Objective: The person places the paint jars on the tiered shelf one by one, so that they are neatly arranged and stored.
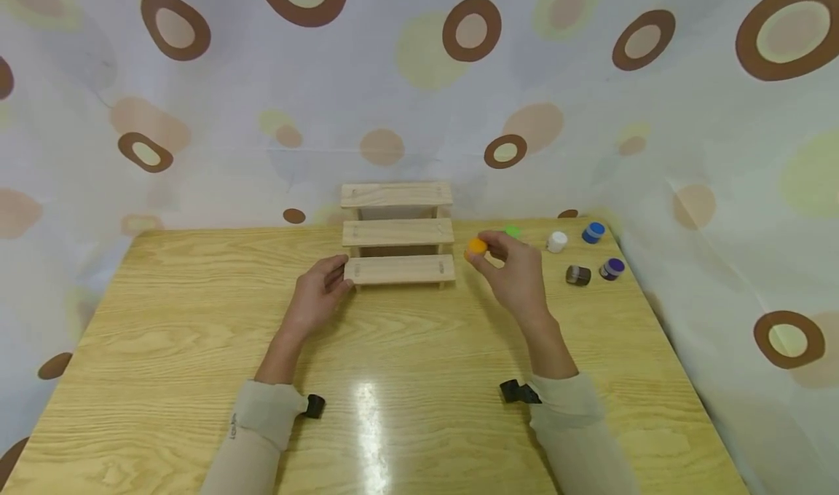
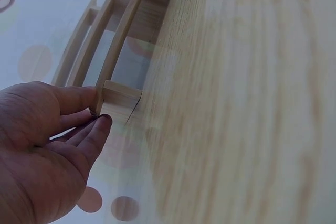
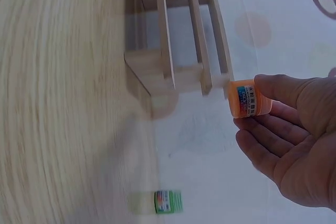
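A person's two hands work over a wood-grain table (image 1: 419,342), the left hand (image 1: 317,297) pinching the left end of the lowest board of a three-tier wooden stand (image 1: 398,231), thumb and fingers closed about its edge. The right hand (image 1: 521,276) grasps a small orange jar (image 1: 476,247) with a printed label between thumb and fingers, holding it above the table just right of the stand. Beyond the right hand, a green jar (image 1: 513,231) sits partly hidden in the head view. Farther right stand a white jar (image 1: 556,242) and a blue jar (image 1: 593,233), the latter near the table's far corner, with a dark brown jar (image 1: 578,275) and a purple jar (image 1: 612,268) nearer the person. A circle-patterned covering (image 1: 354,80) hangs behind the table.
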A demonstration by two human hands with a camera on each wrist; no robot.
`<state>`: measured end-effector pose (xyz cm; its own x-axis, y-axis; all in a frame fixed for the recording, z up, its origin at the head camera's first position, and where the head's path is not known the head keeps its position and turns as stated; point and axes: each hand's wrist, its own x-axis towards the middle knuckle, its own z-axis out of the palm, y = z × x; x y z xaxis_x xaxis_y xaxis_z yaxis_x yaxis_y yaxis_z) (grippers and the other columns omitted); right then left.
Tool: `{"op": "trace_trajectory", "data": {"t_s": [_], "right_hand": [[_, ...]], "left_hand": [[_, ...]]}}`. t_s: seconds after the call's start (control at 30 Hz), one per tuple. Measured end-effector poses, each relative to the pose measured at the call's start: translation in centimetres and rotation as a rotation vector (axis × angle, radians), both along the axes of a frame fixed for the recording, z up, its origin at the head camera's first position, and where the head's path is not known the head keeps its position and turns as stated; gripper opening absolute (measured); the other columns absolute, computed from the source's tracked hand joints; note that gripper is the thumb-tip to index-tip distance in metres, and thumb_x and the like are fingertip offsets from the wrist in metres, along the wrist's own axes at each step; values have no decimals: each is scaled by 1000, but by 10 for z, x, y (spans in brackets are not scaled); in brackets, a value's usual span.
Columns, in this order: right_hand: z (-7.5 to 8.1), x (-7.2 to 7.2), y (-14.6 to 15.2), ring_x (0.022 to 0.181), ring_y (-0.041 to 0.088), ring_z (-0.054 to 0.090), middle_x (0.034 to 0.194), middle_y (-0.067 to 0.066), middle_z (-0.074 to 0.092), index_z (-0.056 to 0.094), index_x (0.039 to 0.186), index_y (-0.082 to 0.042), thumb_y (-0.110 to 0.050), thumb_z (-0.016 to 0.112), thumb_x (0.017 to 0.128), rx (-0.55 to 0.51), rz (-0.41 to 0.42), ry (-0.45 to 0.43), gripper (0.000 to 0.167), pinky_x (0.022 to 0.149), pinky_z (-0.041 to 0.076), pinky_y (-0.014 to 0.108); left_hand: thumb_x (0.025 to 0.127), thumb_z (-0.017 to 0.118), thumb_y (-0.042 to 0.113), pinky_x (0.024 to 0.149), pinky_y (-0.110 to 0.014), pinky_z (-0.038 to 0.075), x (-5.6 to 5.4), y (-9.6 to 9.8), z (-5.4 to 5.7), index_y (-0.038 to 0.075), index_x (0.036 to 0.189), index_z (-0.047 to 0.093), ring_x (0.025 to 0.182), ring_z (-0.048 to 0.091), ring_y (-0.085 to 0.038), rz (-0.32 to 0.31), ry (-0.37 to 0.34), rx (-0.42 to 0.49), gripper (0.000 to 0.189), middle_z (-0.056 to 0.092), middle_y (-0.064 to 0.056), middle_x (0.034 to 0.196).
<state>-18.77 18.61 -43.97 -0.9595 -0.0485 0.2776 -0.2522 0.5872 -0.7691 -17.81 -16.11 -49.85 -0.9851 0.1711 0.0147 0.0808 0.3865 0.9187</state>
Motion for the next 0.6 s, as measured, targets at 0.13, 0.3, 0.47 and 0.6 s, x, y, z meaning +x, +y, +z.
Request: {"op": "trace_trajectory", "data": {"t_s": [0.13,0.3,0.47,0.6], "right_hand": [[-1,1,-17,113,34,73,125,16,74,71,130,1,-13,82,94,-14,44,8,40,100,62,52],[0,1,-38,114,32,73,126,16,74,72,128,1,-13,83,94,-43,94,6,38,101,62,50],[2,3,-52,115,31,73,127,13,74,73,127,-1,-15,83,95,-49,97,-28,37,103,61,47],[2,4,-65,116,31,72,128,11,74,73,128,-3,-15,83,95,-62,96,-52,37,103,61,49]], "left_hand": [[107,63,4,117,-40,49,0,-1,0,-8,156,43,146,48,-41,-3,-3,2,55,44,-26,160],[106,64,3,115,-39,51,-2,-2,1,-8,155,44,145,49,-40,14,5,1,54,46,-26,158],[105,65,0,113,-36,52,-2,-1,-2,-10,154,45,144,51,-40,10,6,17,54,48,-28,156],[104,65,0,114,-37,51,-2,-1,-2,-10,154,44,144,50,-40,14,5,16,55,48,-28,156]]}}
